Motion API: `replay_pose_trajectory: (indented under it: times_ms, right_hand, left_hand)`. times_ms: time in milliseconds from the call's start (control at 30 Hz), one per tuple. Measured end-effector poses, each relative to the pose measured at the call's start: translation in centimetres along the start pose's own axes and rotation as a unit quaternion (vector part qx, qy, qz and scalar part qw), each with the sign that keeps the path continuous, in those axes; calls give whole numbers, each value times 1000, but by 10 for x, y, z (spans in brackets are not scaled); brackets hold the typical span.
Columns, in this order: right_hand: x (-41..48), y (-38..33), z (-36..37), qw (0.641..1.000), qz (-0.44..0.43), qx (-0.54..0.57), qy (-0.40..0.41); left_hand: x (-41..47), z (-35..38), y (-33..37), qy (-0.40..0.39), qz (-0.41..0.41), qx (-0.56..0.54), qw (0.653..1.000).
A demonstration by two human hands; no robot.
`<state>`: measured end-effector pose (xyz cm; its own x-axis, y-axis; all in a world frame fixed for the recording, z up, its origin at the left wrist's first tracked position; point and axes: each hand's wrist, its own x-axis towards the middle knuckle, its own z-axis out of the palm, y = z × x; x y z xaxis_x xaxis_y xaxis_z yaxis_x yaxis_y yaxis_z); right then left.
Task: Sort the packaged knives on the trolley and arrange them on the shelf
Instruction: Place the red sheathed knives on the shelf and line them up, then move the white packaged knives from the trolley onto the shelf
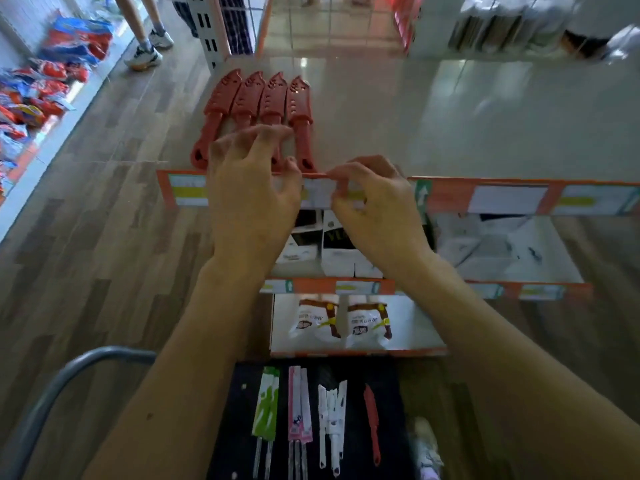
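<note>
Red knives: four red knives (256,112) in moulded plastic sheaths are lying side by side on the top shelf (450,133), tips pointing away from the person, handles reaching back to the shelf's front edge.
Handling: they are looking light and stiff, with a hard sheath that seems unlikely to bend or crush; the smooth plastic may be slipping easily on the glossy shelf, so a nudge could be skewing the row.
Where to hold: the narrow handle end is looking like the safest place to pinch, since it is nearest the person and clear of the sheathed blade.
Left hand: the left hand (251,192) is hovering over the handles of the middle knives, its fingers (263,136) spread apart and curled down; whether they are touching a handle I cannot tell.
Right hand: the right hand (375,206) is sitting at the shelf's front edge, just right of the last handle, thumb and forefinger drawn together at the edge strip (318,194); whether they are pinching anything is unclear.
Trolley: the trolley (391,427) below is carrying a green-carded pair (266,407), a pink-carded pair (299,410), white knives (332,417) and a single red knife (372,420), all well apart from both hands.
Stage: the red group is looking nearly squared up, with one red knife and the other colours not yet shelved.
</note>
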<state>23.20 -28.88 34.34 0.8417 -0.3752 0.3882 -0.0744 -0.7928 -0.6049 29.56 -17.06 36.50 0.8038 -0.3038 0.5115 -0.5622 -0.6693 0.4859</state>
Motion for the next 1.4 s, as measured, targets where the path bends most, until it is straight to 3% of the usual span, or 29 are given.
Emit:
replay_pose_trajectory:
  times_ms: [133, 333, 600, 933, 1133, 1400]
  right_hand:
    - [-46, 12, -9, 1000, 12, -22, 8]
    - [-109, 45, -32, 997, 50, -42, -42]
    - [-218, 93, -61, 987, 115, -12, -114]
    - [-354, 140, -59, 961, 179, 3, -211]
    - [-420, 185, -1, 939, 239, 28, -245]
    - [-517, 316, 181, 924, 284, 23, -254]
  left_hand:
    - [-42, 3, 9, -45, 15, 1, 999]
    - [-106, 18, 31, -89, 34, 8, 995]
    - [-230, 43, 60, -165, 4, 22, 986]
    - [-383, 74, 77, -231, -92, 8, 969]
    - [-451, 123, 38, -239, -100, 37, 965]
    - [-579, 285, -100, -293, -98, 61, 949]
